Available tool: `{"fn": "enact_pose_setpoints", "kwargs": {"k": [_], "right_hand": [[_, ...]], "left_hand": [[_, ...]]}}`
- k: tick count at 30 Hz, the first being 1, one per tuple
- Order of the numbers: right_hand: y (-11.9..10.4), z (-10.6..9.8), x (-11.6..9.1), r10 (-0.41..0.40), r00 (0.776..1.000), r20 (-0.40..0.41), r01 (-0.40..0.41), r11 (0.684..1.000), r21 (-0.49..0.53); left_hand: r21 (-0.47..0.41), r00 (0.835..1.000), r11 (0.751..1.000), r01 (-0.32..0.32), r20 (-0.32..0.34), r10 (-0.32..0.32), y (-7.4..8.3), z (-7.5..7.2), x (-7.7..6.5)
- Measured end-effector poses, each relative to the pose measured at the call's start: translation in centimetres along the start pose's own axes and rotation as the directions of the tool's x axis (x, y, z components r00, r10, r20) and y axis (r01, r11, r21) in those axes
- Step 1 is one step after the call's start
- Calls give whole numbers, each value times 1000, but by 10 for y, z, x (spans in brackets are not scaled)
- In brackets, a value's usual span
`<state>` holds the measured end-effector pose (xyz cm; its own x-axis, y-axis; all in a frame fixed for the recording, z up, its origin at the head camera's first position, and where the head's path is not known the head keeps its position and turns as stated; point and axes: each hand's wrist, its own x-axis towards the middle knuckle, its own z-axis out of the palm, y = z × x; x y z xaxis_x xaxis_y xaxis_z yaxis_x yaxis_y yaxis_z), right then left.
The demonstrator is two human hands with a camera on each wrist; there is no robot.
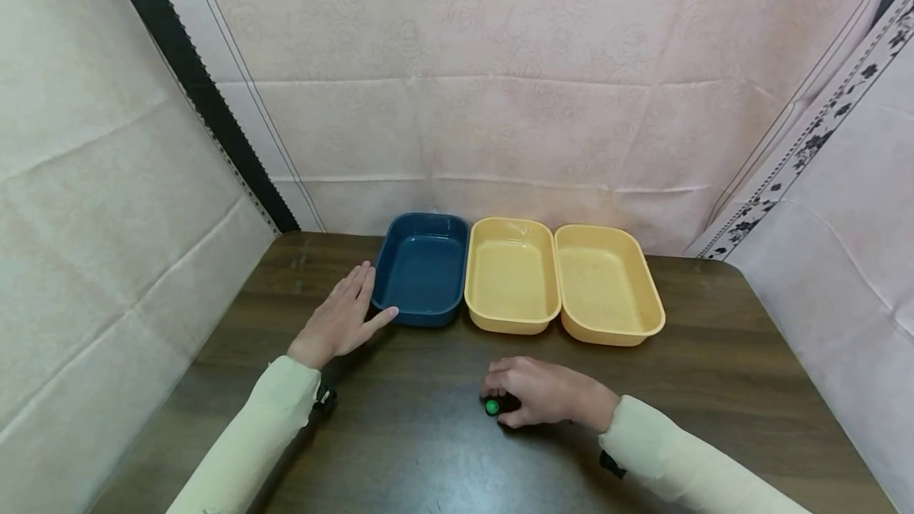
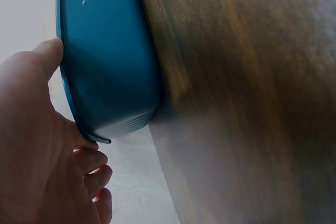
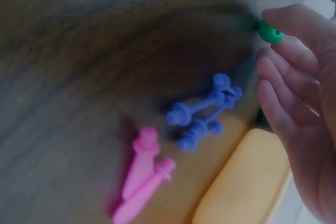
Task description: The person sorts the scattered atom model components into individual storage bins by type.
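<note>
My left hand (image 1: 343, 322) lies against the near left corner of the blue tray (image 1: 428, 319), its fingers stretched along the side and its thumb spread at the front rim. In the left wrist view the thumb (image 2: 50, 56) touches the rim of that tray. My right hand (image 1: 546, 393) is low over the table and pinches a small, round green piece (image 1: 492, 407) between thumb and fingertips. Blue knobbed pieces (image 3: 197, 109) and pink knobbed pieces (image 3: 142, 177) lie below that hand in the right wrist view; the head view does not show them.
Two yellow trays, a middle one (image 1: 510, 326) and a right one (image 1: 607, 336), stand side by side with the blue one along the back of the brown wooden table (image 1: 400, 427). Pale patterned cloth (image 1: 464, 125) hangs behind and at both sides.
</note>
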<state>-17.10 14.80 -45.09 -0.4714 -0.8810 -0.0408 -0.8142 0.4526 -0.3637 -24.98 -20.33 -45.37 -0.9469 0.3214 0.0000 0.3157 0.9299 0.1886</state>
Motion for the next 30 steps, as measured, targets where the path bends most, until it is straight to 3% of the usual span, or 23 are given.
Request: {"fn": "enact_pose_setpoints", "kwargs": {"k": [13,30], "right_hand": [[9,5,10,13,1000,-26,-9,990,139],[9,-44,19,48,999,-18,-46,996,74]], "left_hand": [[-6,1000,1000,-1,2,1,2,-2,-1],[-8,1000,1000,-8,-1,8,1,-1,-1]]}}
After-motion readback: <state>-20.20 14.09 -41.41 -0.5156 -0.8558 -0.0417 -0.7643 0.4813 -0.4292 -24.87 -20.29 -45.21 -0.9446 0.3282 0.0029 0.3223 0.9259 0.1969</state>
